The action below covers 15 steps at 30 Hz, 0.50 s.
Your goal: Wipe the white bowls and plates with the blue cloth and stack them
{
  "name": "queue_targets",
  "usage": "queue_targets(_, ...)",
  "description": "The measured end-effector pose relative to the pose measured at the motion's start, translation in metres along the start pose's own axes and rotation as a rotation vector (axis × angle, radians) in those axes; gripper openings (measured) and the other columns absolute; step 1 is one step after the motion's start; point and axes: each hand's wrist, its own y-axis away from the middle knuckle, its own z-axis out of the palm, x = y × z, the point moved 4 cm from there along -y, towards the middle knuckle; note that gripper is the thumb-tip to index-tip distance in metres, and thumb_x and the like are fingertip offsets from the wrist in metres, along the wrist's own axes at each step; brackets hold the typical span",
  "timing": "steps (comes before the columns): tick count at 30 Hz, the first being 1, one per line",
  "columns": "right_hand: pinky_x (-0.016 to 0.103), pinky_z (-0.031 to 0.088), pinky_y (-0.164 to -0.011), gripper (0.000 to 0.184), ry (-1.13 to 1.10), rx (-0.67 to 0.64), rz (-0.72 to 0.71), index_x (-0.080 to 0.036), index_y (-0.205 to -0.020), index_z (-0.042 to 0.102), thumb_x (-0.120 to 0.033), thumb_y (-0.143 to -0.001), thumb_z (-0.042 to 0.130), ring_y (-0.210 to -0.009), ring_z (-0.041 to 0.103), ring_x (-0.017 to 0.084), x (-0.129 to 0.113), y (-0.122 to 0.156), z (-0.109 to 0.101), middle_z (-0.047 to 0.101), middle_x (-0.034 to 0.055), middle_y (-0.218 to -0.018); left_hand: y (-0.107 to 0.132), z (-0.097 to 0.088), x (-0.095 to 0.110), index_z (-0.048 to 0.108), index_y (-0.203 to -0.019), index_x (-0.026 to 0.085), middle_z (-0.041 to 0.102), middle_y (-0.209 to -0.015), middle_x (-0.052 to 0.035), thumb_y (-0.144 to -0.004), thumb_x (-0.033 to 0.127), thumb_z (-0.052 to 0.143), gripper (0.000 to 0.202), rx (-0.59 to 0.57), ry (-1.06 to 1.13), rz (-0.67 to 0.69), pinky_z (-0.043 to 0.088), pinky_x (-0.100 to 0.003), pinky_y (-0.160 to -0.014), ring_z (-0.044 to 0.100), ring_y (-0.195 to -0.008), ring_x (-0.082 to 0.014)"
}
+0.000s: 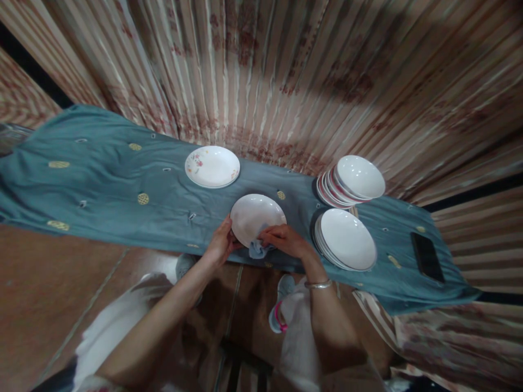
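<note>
Two bare forearms (157,321) enter from the bottom of the view, a silver bangle (317,284) on the right wrist. Left hand (220,243) curls around the near rim of a white plate (255,216) — a narrow hold on the edge, tilting the plate up off the cloth and toward the person. Right hand (284,241) lies across the lower rim, fingers nearly flat, a crumpled pale blue rag (259,250) bunched beneath — cannot tell whether it is closed on the rag. The tilt keeps the plate's face exposed to that hand.

The plate is held just above the near edge of a teal tablecloth (102,185). Beyond: a floral-rimmed plate (212,166) lying alone, two stacks of white dishes (347,239) at right — one overlapping stack leaning, rims fanned — and a dark phone (427,257) near the cloth's end.
</note>
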Motion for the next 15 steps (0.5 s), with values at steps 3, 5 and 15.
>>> queue_targets(3,0.027,0.052,-0.076,0.045,0.047,0.019,0.036,-0.017,-0.073,0.073,-0.048,-0.097,0.051,-0.081,0.071,0.018,0.006,0.005,-0.006,0.077,0.0055,-0.085,0.0,-0.001,0.0,0.047,-0.145,0.023,0.073,-0.117,-0.0123,-0.096,0.035,0.051,0.051,0.02,-0.002,0.004,0.062,-0.038,-0.071,0.072,-0.086,-0.0229)
queue_targets(5,0.026,0.051,-0.074,0.043,0.095,0.038,0.057,-0.017,-0.073,0.072,-0.042,-0.099,0.05,-0.076,0.07,0.016,0.009,0.008,-0.01,0.076,0.0052,-0.081,0.0,-0.002,0.0,0.048,-0.145,0.023,0.073,-0.117,-0.0123,-0.096,0.034,0.051,0.051,0.028,0.002,0.003,0.062,-0.038,-0.071,0.072,-0.085,-0.0222)
queue_targets(15,0.032,0.05,-0.087,0.033,0.607,0.335,0.06,-0.019,-0.072,0.07,-0.025,-0.099,0.051,-0.087,0.068,0.02,0.011,0.009,-0.015,0.076,0.0087,-0.089,0.0,0.0,0.001,0.05,-0.143,0.024,0.075,-0.11,-0.0104,-0.095,0.035,0.052,0.049,0.026,0.016,-0.005,0.062,-0.039,-0.072,0.073,-0.085,-0.0225)
